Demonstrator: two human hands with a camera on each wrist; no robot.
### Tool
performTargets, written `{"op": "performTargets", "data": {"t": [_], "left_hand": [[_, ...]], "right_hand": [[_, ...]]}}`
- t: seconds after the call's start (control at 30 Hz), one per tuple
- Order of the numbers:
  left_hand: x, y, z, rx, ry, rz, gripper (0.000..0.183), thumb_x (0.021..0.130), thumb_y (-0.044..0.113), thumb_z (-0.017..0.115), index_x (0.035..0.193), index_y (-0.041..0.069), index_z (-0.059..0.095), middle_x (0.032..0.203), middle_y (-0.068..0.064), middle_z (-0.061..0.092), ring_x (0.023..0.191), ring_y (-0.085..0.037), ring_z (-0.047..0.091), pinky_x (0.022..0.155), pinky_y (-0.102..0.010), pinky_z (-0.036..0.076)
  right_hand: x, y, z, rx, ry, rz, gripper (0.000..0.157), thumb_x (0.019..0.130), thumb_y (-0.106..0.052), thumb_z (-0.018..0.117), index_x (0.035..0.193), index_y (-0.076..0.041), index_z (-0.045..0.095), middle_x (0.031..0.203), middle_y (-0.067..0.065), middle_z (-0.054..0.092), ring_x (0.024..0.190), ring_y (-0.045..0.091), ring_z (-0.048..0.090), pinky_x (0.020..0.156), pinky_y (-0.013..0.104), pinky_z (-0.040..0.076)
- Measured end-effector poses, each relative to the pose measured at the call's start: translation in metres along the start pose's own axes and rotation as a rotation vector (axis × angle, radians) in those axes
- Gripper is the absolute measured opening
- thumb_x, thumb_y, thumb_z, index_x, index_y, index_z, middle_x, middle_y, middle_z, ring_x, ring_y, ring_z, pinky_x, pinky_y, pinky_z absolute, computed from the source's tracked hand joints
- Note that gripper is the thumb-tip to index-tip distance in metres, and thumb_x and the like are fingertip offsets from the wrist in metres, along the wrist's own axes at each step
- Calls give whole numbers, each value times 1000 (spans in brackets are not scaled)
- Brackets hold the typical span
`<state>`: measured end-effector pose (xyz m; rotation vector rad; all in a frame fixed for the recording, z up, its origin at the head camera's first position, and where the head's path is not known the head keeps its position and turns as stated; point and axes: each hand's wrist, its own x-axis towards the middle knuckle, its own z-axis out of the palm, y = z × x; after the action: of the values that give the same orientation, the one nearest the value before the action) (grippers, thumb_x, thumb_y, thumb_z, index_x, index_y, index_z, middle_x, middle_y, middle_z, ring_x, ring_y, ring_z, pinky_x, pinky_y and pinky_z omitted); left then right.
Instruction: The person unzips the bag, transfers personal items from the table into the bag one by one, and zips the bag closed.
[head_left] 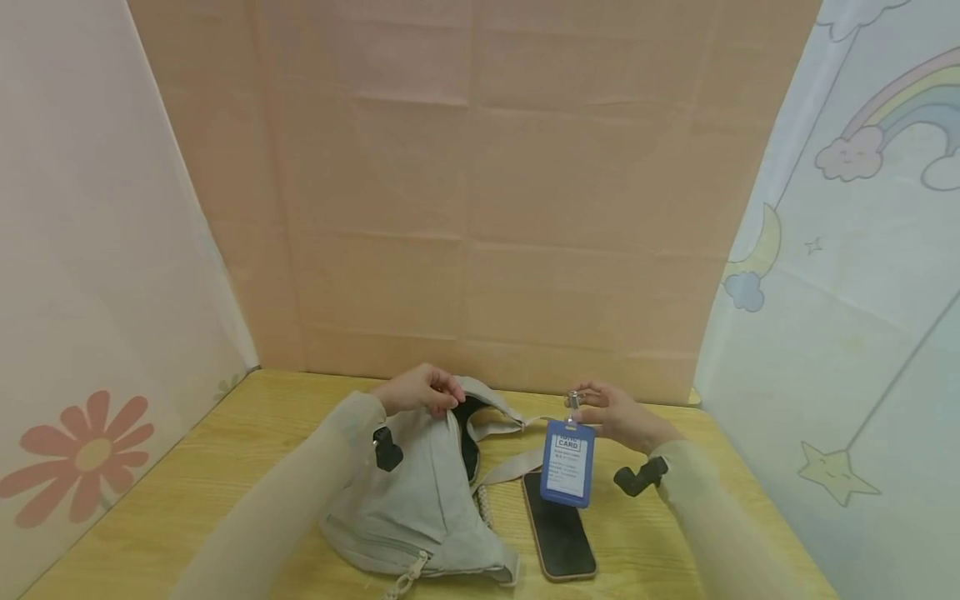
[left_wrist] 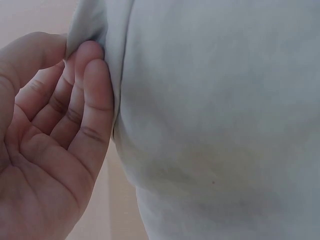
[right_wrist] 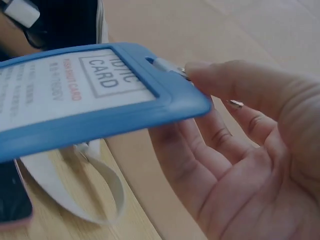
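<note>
With closed left-hand fingers point(left_wrist: 97, 95) pinching the edge point(left_wrist: 117, 45) of a grey bag point(head_left: 412, 500) on the table point(head_left: 247, 433), and with half-curled right-hand fingers point(right_wrist: 180, 165) holding a blue card holder point(head_left: 567, 467) by its clip point(head_left: 574, 401) near a phone point(head_left: 562, 542).

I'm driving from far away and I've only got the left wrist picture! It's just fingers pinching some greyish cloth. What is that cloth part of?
Observer: It's part of a pale grey bag that sits on a table.
Operator: Ooh, a bag! So what's going on over on the right?
Observer: In the head view, the right hand holds a blue card holder by its metal clip.
Operator: Neat! Is there anything else I can't see?
Observer: Yes, a phone lies beside the bag, with its dark screen facing up.
</note>
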<state>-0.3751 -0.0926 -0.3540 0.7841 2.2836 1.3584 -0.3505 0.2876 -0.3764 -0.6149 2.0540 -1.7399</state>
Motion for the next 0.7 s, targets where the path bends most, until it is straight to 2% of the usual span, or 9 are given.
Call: {"op": "performTargets", "data": {"t": [0.13, 0.27, 0.37, 0.57, 0.63, 0.7], "left_hand": [[0, 1, 0, 1, -3, -2, 12, 93, 6, 62, 101, -1, 68, 85, 2, 66, 66, -10, 58, 63, -25, 51], [0, 3, 0, -4, -7, 4, 12, 93, 5, 62, 101, -2, 68, 84, 3, 66, 65, -10, 58, 63, -25, 51], [0, 4, 1, -4, -7, 1, 13, 93, 4, 62, 101, -4, 67, 86, -2, 66, 65, -10, 58, 62, -24, 50], [0, 6, 2, 11, 3, -12, 19, 92, 3, 62, 106, -10, 64, 96, -21, 66, 65, -11, 57, 62, -24, 50], [0, 7, 3, 12, 6, -16, 19, 92, 3, 62, 106, -9, 65, 98, -23, 65, 65, -11, 57, 62, -24, 50], [0, 7, 3, 9, 7, -22, 17, 92, 4, 62, 105, -7, 66, 94, -18, 66, 66, -11, 57, 63, -24, 50]], "right_hand": [[13, 2, 12, 50, 8, 1, 34, 95, -1, 56, 125, -10, 44, 118, 5, 55, 104, 19, 60, 86, 39, 52], [27, 6, 27, 109, 30, 14, 37, 95, 0, 55, 128, -6, 40, 117, 4, 55, 105, 18, 60, 86, 37, 52], [38, 8, 38, 157, 52, 21, 40, 95, 2, 54, 130, -3, 38, 115, 3, 56, 103, 17, 60, 85, 36, 52], [55, 9, 61, 259, 59, 36, 40, 94, 5, 52, 130, -2, 37, 113, 3, 55, 96, 14, 61, 82, 32, 52], [60, 10, 68, 288, 55, 44, 43, 94, 5, 51, 133, 1, 33, 112, 4, 55, 93, 13, 62, 80, 30, 52], [64, 12, 74, 313, 51, 52, 46, 95, 5, 49, 136, 3, 29, 112, 5, 55, 91, 12, 63, 79, 30, 52]]}}
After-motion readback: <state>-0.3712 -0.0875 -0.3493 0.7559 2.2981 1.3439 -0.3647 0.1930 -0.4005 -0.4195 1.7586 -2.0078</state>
